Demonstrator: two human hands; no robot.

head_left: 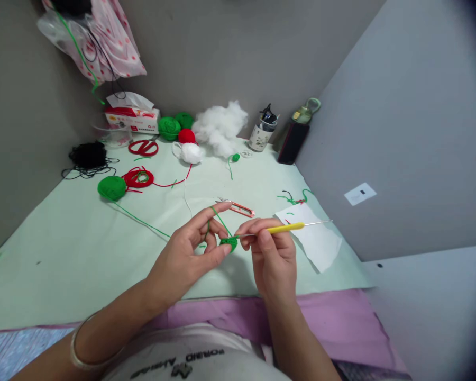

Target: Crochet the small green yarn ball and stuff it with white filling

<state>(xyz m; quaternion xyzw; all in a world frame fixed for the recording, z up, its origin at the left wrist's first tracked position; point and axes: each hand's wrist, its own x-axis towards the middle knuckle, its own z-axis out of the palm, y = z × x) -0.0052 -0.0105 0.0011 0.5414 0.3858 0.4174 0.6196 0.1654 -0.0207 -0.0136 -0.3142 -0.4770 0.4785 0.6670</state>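
Observation:
My left hand (192,251) pinches a small green crochet piece (229,243) between thumb and fingers, with green yarn looped over the raised index finger. That yarn (143,219) trails left across the table to a green yarn ball (111,187). My right hand (273,254) grips a crochet hook with a yellow handle (287,228); its tip meets the green piece and its metal end points right.
Pale green table cover (63,248). Small orange snips (240,208) just beyond my hands, white paper (315,238) to the right. Farther back: red yarn coil (138,178), red scissors (143,147), black yarn (88,156), several yarn balls, white stuffing (221,127), tissue box (131,117), jar (262,132), bottle (297,132).

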